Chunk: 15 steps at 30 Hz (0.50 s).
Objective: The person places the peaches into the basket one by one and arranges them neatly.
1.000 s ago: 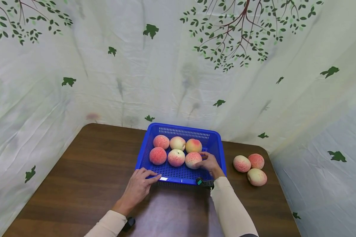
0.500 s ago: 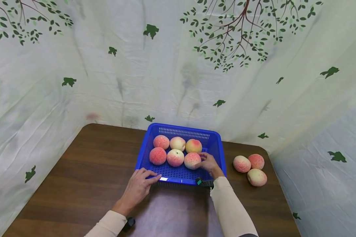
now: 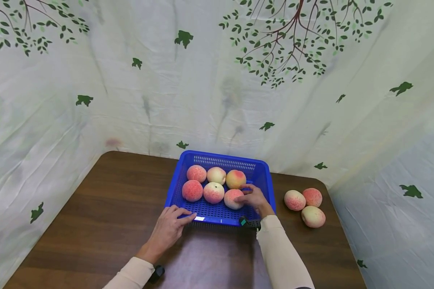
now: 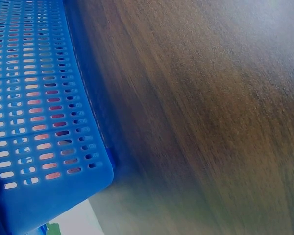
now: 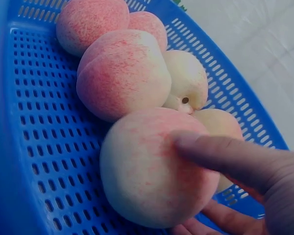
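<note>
The right hand (image 3: 254,199) pinches a round pink-and-cream peach (image 3: 230,198) inside the rectangular blue perforated-plastic basket (image 3: 209,209); the left hand (image 3: 170,224), fingers relaxed, rests on its near rim (image 3: 217,220). Light pressure should suit, releasing once it sits stable.

A booth-like, draped-off space, whether in a home or a lab unclear: pale fabric sheets (image 3: 202,100) printed with green leaves hang around a brown, wood-grained desk (image 3: 123,196).

Right hand (image 5: 274,178) grips a peach (image 5: 147,171) (pinkish); five others (image 5: 125,76) share blue basket (image 5: 51,127).
</note>
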Each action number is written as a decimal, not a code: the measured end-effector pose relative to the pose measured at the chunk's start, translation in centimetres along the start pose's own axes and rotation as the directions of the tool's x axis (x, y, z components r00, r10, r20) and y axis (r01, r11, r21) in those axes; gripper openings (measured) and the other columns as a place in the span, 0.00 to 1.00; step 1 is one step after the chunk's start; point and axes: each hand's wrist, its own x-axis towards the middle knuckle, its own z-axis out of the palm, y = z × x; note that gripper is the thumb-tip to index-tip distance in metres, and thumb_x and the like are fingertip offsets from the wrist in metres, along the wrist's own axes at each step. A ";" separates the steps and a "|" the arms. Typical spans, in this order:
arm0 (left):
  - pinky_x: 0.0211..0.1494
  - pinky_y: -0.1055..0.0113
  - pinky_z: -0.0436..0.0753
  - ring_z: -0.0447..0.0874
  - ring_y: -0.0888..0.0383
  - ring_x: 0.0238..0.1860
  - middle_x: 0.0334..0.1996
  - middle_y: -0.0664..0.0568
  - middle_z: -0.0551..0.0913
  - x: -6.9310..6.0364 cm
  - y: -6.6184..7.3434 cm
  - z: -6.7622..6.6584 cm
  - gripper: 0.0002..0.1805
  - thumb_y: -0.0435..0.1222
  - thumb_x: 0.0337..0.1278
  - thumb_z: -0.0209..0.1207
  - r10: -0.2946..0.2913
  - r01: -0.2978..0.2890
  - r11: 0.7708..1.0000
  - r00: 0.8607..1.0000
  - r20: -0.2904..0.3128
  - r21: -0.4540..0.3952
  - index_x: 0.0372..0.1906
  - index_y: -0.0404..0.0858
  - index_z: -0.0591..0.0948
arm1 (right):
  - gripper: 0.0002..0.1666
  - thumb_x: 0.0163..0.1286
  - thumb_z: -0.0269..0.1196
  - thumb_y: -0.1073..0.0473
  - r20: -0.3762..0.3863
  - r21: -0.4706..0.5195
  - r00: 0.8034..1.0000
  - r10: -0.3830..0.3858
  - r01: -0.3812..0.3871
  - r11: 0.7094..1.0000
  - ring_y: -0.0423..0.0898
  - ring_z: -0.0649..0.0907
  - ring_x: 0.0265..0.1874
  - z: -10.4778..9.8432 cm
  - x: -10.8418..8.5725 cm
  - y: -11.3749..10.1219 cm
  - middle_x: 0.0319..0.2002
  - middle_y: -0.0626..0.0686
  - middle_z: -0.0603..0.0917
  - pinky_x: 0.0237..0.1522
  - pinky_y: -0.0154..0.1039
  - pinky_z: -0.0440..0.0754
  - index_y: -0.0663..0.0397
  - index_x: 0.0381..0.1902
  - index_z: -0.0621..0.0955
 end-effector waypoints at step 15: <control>0.37 0.60 0.72 0.75 0.56 0.33 0.34 0.55 0.84 0.0 0.1 0.0 0.19 0.24 0.41 0.66 -0.016 0.016 1.000 1.000 0.024 0.003 0.40 0.46 0.90 | 0.36 0.59 0.68 0.65 -0.060 0.000 0.998 -0.006 0.006 1.000 0.62 0.73 0.58 -1.0 -0.4 -1.6 0.62 0.70 0.70 0.60 0.57 0.69 0.63 0.64 0.69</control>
